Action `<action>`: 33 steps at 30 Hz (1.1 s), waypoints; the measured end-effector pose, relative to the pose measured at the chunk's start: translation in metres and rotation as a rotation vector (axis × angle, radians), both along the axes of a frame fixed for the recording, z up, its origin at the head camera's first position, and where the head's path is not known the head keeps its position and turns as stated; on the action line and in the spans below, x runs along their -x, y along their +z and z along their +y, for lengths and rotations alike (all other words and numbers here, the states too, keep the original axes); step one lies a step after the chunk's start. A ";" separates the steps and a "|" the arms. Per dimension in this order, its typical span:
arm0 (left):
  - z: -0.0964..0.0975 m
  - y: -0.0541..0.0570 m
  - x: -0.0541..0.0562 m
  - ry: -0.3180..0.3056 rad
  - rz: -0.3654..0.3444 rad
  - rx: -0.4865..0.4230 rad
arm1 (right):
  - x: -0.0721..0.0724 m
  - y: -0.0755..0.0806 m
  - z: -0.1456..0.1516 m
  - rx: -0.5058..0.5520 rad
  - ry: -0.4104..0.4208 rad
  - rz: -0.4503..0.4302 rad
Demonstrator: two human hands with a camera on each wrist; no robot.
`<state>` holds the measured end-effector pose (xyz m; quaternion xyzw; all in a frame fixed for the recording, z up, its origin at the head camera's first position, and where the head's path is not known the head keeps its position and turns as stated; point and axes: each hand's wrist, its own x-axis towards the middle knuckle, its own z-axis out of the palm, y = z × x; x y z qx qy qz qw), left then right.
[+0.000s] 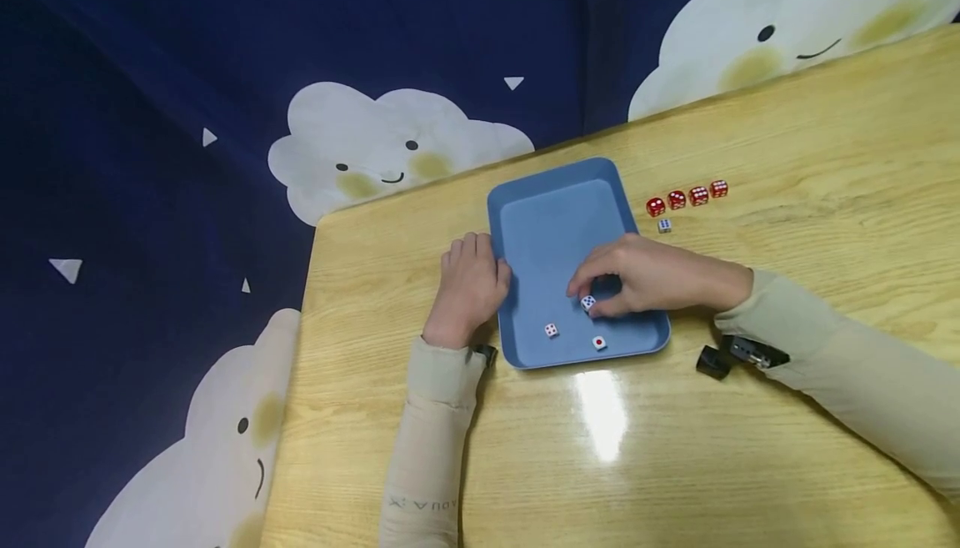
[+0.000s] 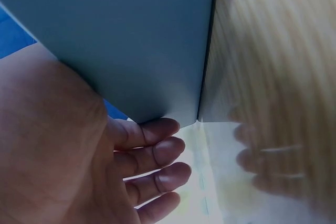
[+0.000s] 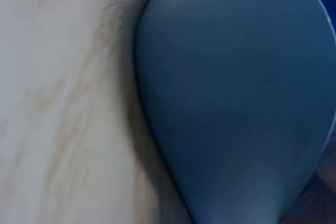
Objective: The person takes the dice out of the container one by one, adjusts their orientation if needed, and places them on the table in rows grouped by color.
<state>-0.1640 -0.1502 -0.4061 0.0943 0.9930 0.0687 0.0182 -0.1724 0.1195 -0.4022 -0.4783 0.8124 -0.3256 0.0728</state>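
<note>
A blue tray [image 1: 555,189] lies on the wooden table in the head view. My left hand [image 1: 468,285] holds its left side, thumb over the rim; in the left wrist view the curled fingers [image 2: 168,151] lie by the tray's outer wall [image 2: 142,40]. Reaching over the right rim, my right hand [image 1: 637,273] pinches a white die with blue pips [image 1: 588,303] between thumb and fingers, low over the tray floor. Two more white dice lie near the front inside: one with several pips [image 1: 552,330], one with a single red pip [image 1: 599,342].
Several translucent red dice [image 1: 698,195] stand in a row right of the tray, with a small white die [image 1: 664,225] in front of them. A black device [image 1: 753,352] is on the right cuff. Behind the table hangs a dark blue curtain [image 1: 450,14] with clouds.
</note>
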 end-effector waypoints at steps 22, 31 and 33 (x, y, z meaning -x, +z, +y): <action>-0.003 -0.002 0.003 0.009 -0.016 0.026 | 0.004 0.000 -0.003 0.018 -0.035 -0.048; -0.002 -0.003 0.001 0.008 0.000 0.036 | 0.001 0.005 0.000 0.034 -0.042 -0.077; -0.002 -0.002 0.001 0.007 0.003 0.037 | 0.001 0.008 0.001 0.040 -0.050 -0.074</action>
